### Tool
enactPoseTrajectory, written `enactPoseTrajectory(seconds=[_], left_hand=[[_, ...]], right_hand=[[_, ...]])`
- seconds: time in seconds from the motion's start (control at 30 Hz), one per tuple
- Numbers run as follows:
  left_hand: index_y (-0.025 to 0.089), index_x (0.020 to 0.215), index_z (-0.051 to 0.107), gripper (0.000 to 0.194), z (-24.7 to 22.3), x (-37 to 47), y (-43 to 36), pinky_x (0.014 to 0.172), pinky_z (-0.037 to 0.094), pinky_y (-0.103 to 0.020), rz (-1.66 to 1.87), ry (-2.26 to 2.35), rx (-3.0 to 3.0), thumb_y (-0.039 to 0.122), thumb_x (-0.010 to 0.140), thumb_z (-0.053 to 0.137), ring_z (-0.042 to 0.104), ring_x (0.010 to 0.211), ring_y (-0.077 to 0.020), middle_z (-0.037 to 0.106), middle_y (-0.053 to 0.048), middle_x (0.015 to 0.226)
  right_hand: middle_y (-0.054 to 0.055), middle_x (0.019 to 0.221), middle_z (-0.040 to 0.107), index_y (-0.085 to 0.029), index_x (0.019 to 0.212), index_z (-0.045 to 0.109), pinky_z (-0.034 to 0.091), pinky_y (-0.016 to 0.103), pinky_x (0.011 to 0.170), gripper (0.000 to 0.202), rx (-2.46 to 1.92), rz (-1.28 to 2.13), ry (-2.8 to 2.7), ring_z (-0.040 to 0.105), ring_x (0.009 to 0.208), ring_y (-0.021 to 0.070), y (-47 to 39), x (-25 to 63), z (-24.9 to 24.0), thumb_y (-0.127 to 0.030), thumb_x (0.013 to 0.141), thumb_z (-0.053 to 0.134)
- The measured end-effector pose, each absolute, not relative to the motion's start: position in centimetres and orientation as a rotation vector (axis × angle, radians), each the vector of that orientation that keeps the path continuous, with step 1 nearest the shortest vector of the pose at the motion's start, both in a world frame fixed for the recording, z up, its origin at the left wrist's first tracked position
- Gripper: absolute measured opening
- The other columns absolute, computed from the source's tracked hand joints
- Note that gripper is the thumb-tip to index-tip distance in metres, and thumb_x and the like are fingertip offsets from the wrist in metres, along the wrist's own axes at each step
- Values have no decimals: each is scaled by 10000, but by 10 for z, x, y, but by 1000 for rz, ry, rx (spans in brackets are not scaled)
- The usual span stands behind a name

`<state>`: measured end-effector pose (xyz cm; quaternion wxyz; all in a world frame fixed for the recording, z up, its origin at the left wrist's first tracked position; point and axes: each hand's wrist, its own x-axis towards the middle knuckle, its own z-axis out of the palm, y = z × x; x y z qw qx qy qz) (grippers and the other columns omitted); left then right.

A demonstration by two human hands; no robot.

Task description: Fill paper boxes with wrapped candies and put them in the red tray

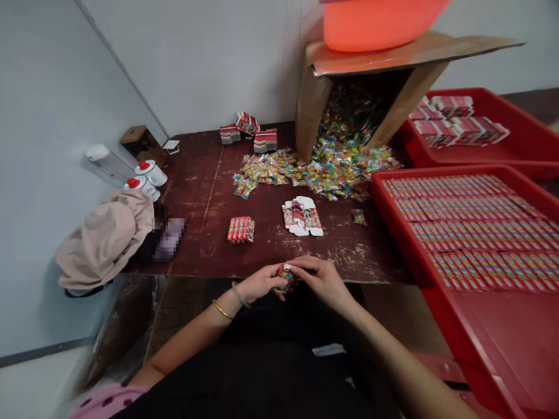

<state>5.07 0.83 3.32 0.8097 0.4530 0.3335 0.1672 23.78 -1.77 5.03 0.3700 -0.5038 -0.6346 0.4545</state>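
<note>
Just over the table's front edge, my left hand [262,281] grips a small printed candy box [286,278]. The fingers of my right hand [321,280] are closed on the top of that same box, by a white flap. Ahead of my hands lies a pile of flattened, unfolded boxes [302,216]. A short row of filled-out red boxes [241,230] stands to its left. One candy packet [358,217] rests alone on the right. Farther back spreads a heap of clear candy packets [340,169].
An open carton [312,110] on its side spills packets, with an orange basin [384,23] on top. At right, a red tray [484,314] holds rows of boxes; another red tray [493,152] sits behind. Mugs [151,173] and a beige cloth [107,238] occupy the left.
</note>
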Motion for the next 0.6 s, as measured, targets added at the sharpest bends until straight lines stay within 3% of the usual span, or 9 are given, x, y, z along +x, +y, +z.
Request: enactPoseTrajectory(seconds=[0.13,0.3,0.4,0.5,0.6], left_hand=[[138,1072,592,382,33,38,12,564,494,-249,307,732,1127,381,779,622,573,786,-167,572,-66,913],[131,1105,534,427,17,34,7,554,508,-270,324,826,977,426,800,587,599,728,-168,577,-62,874],[163,1255,464,493,10,43,1,724,532,-324,527,942,1061,330,806,579,595,893,-191,587,-98,1077],[185,1325,444,626,12,41,2,956,452,-378,656,1011,1310,184,729,633,537,1086,-222,504,-115,1296],[204,1290,499,530,17,19,16,909,482,-372,804,1251,1537,184,767,581,560,1023,-201,450,-123,1339]], right_hand=[[74,1001,708,-240,1035,726,512,354,835,284,-1244,1143,-1713,649,910,208,-20,239,41,-395,894,535],[93,1272,555,-293,1254,595,414,416,1000,366,-1330,844,-1926,517,1169,238,-35,223,24,-370,905,514],[107,1244,560,-277,1327,520,447,410,962,478,-1495,905,-1820,561,1111,240,-25,207,12,-442,879,527],[90,1134,649,-228,1260,577,475,373,925,446,-1545,1032,-1611,623,1015,224,13,195,-3,-462,900,453],[93,1115,680,-203,1157,633,456,413,944,427,-1566,1004,-1506,619,1047,262,64,185,-14,-467,908,408]])
